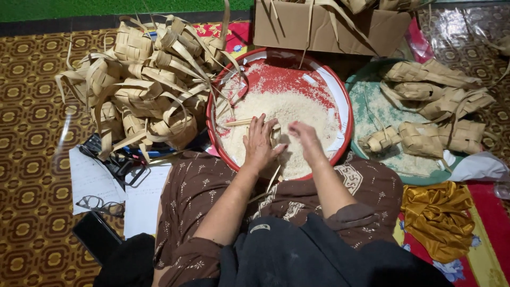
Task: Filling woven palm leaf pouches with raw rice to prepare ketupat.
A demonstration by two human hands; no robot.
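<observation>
A red round basin holds a heap of white rice. My left hand rests in the rice near the basin's front rim, gripping a small woven palm-leaf pouch that shows between both hands. My right hand is cupped and blurred just right of the pouch, over the rice. What the right hand holds, if anything, I cannot tell. A loose leaf strip lies on the rice to the left.
A big pile of empty woven leaf pouches lies left of the basin. Several filled pouches sit on a green tray at right. A cardboard box stands behind. Papers, glasses and a phone lie at left.
</observation>
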